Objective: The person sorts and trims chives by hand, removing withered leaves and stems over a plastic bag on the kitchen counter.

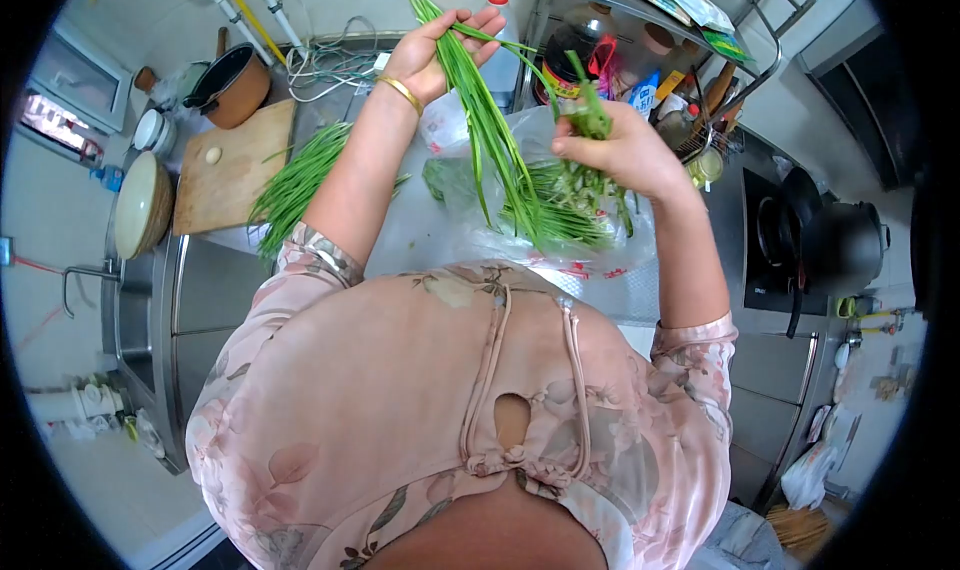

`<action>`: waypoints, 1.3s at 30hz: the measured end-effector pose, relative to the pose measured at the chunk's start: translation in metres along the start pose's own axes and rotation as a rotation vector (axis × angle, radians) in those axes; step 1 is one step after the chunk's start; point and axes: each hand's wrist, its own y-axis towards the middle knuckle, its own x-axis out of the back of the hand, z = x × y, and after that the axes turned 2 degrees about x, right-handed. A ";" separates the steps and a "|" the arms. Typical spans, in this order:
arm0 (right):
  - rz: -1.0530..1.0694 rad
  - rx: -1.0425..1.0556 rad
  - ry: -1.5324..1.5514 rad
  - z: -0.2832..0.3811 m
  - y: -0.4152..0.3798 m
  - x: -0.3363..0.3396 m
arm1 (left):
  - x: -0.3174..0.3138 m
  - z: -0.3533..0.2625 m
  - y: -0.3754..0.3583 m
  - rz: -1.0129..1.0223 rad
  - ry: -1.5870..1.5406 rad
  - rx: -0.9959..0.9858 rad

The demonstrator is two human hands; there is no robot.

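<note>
My left hand, with a gold bangle at the wrist, is raised over the counter and grips several long green chive stalks that hang down from it. My right hand holds the lower ends of a bunch of the same greens. Below both hands a clear plastic bag lies open on the steel counter with more greens inside. A sorted pile of chives lies to the left of my left arm.
A wooden cutting board lies at the left, with a brown pot behind it and a bowl by the sink. A rack with bottles stands at the back right. A black pan sits on the stove.
</note>
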 end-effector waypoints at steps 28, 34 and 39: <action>-0.434 0.104 0.241 -0.042 0.039 -0.027 | -0.014 0.014 0.008 -0.193 -0.045 0.013; -0.324 0.049 0.273 -0.032 0.016 -0.015 | -0.012 0.002 0.004 -0.192 -0.083 -0.026; -0.082 -0.047 0.251 -0.029 0.010 -0.016 | -0.011 0.006 0.008 -0.217 -0.089 -0.021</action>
